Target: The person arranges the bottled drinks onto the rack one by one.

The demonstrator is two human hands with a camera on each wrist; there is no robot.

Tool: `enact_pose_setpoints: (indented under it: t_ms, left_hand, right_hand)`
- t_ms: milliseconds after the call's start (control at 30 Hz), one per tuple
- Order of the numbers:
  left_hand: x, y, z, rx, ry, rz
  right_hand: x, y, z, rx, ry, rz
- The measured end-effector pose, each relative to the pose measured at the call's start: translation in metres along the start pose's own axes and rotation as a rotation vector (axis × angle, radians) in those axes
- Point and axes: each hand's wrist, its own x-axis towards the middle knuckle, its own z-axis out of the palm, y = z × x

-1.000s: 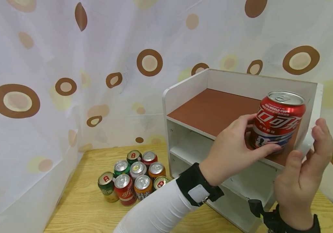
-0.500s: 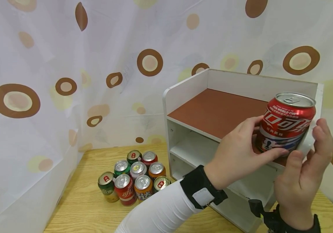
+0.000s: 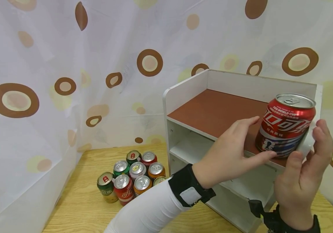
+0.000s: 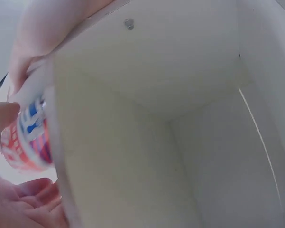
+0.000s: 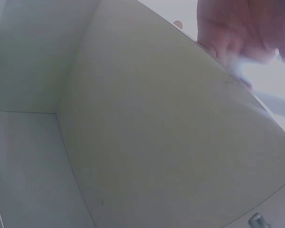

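A red cola can [image 3: 287, 126] with white lettering stands upright at the front right corner of the shelf unit's brown top [image 3: 222, 110], against the right side panel. My left hand [image 3: 224, 152] is just left of it, fingers loosely spread; the thumb tip lies at the can's lower front, and a gap shows between forefinger and can. My right hand [image 3: 303, 181] grips the front edge of the white side panel [image 3: 306, 145], thumb in front and fingers around it. In the left wrist view the can [image 4: 31, 133] shows at the left, beyond a white panel.
Several drink cans [image 3: 122, 189] stand grouped on the wooden table [image 3: 76, 207] left of the shelf unit. Below the brown top are white shelf compartments [image 3: 189, 149]. A patterned curtain [image 3: 111, 32] hangs behind.
The can has shifted right, up to the side panel. My left hand followed it, then loosened and drew back a little to the left. My right hand has stayed on the panel.
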Motion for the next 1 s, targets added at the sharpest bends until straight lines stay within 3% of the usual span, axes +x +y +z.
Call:
enact_pose_setpoints:
  t_ms: [200, 333, 700, 1000]
  left_hand:
    - [-0.008, -0.005, -0.019, 0.049, 0.057, 0.101]
    - [-0.013, -0.008, -0.032, 0.042, 0.098, 0.123]
    - [-0.03, -0.022, -0.063, -0.003, 0.151, 0.118]
    - [-0.053, -0.04, -0.079, -0.12, 0.176, 0.036]
  right_hand:
    - [0.0, -0.002, 0.001, 0.014, 0.012, 0.006]
    - [0.001, -0.002, 0.002, 0.019, 0.008, 0.011]
    - [0.0, -0.003, 0.004, 0.043, 0.02, 0.026]
    - [-0.003, 0.003, 0.0, 0.045, 0.037, 0.027]
